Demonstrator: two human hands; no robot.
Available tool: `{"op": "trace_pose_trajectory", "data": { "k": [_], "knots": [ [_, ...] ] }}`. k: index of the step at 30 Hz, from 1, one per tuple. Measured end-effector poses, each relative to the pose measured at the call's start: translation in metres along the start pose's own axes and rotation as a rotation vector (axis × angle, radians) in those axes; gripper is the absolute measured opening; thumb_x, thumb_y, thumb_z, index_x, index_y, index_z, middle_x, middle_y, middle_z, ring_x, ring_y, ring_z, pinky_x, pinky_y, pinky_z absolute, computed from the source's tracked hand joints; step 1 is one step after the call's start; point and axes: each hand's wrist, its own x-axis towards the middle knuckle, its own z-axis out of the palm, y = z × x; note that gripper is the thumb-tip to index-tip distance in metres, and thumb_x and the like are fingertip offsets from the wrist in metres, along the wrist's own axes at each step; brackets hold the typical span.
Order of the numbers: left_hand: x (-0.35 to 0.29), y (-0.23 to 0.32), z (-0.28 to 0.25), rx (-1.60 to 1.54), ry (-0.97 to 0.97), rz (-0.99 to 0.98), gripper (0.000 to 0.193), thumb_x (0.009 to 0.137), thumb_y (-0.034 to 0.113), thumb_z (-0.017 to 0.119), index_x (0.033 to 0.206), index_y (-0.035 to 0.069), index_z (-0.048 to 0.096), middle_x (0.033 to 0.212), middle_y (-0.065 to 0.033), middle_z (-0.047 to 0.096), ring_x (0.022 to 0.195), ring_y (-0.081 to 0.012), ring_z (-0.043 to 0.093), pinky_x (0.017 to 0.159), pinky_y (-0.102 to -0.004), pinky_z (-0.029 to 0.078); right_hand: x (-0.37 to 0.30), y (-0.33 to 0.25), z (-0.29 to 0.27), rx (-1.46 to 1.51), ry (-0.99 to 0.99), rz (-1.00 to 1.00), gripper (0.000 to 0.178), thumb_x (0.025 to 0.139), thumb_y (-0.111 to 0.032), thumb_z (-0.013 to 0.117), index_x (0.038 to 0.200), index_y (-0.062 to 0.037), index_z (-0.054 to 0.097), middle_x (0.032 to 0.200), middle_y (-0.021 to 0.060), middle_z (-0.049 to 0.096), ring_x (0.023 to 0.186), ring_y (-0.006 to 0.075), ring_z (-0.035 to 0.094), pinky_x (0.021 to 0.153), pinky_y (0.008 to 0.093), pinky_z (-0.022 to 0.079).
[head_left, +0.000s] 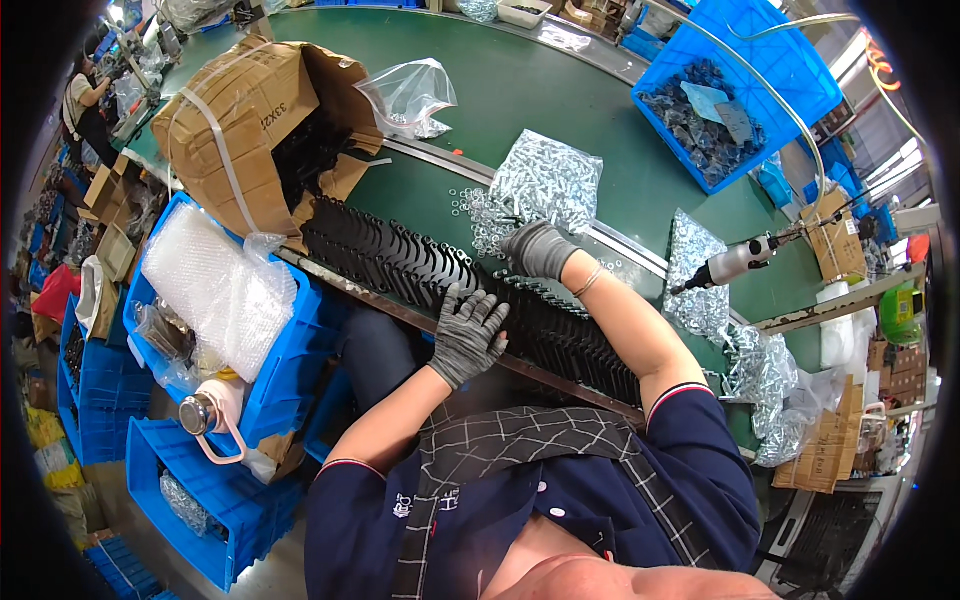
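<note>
Standing at the left, a blue crate (285,378) held bubble wrap (220,290) and a pale pink bottle (228,402). Above it, a strapped cardboard box (225,120) rested on the green surface (490,85), its mouth turned rightward and black parts visible inside. A clear bag (410,95) lay just beside the box. From the box mouth, a row of curved black parts (425,262) ran rightward along the near edge of the surface, set closely side by side. The gloved left hand (468,335) rested at the near side of this row, fingers spread and no grip evident. In the inspector's judgement, light, steady pressure there suited the work, since a hard push could have skewed the closely set parts. Small silver rings (485,225) lay scattered just beyond the row. The gloved right hand (540,250) was beside them, at the row's far side, fingers curled; whether it pinched anything could not be told. Sound practice appeared to call for handling one ring at a time with the fingertips, keeping the wrist clear of the row. A heap of silver hardware (548,175) lay just beyond that hand. Farther right, a power tool (735,263) pointed leftward near a second heap (697,240), and a blue bin (790,60) held dark pieces.
</note>
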Motion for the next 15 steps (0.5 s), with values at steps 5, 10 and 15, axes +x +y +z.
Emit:
{"op": "trace_pose_trajectory", "data": {
  "k": [5, 10, 15],
  "knots": [
    [-0.001, 0.000, 0.000, -0.006, -0.022, -0.004, 0.044, 0.076, 0.033, 0.062, 0.115, 0.011, 0.065, 0.114, -0.0125, 0.062, 0.114, -0.0303, 0.056, 0.111, -0.0591, 0.024, -0.003, -0.019, -0.013, 0.400, 0.147, 0.086, 0.018, 0.079, -0.025, 0.064, 0.085, -0.0085, 0.067, 0.079, 0.0114, 0.068, 0.078, 0.0323, 0.067, 0.069, 0.0424, 0.053],
    [0.002, 0.000, -0.001, -0.011, -0.055, -0.018, 0.047, 0.076, 0.034, 0.062, 0.116, 0.010, 0.066, 0.116, -0.0143, 0.063, 0.115, -0.0315, 0.056, 0.111, -0.0598, 0.024, 0.002, -0.048, 0.015, 0.296, 0.398, 0.104, 0.019, 0.082, -0.028, 0.063, 0.090, -0.0110, 0.066, 0.085, 0.0105, 0.067, 0.083, 0.0308, 0.066, 0.071, 0.0431, 0.051],
    [-0.001, 0.000, 0.001, -0.018, -0.060, -0.027, 0.048, 0.075, 0.034, 0.063, 0.118, 0.012, 0.064, 0.118, -0.0127, 0.060, 0.116, -0.0305, 0.054, 0.111, -0.0588, 0.023, -0.002, -0.050, 0.017, 0.113, 0.427, 0.013, 0.020, 0.085, -0.029, 0.061, 0.095, -0.0120, 0.065, 0.088, 0.0099, 0.066, 0.085, 0.0302, 0.065, 0.071, 0.0444, 0.050]
  ]
}}
